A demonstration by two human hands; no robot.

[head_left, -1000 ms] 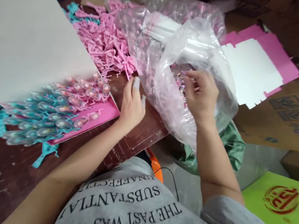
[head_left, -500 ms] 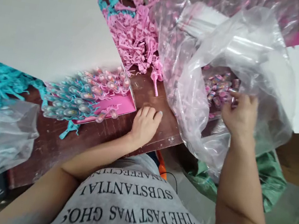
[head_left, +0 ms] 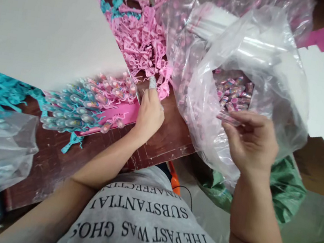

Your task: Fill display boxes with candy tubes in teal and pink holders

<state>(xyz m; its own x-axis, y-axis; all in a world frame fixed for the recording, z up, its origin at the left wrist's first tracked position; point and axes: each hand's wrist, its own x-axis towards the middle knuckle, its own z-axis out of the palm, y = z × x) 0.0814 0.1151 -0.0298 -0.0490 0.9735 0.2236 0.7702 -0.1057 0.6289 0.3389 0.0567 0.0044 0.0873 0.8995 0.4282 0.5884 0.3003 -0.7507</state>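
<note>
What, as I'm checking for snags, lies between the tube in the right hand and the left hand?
The bag: its crumpled side lies between the tube and left hand. Whether the tube is high enough, I can't tell.

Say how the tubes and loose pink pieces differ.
The tubes are rounded and multicoloured; the pink pieces irregular, plain pink. The tubes lie in a clear bag, the pink pieces on the table. The right hand is at the tubes, the left hand at the pink pieces. Both lie jumbled.
</note>
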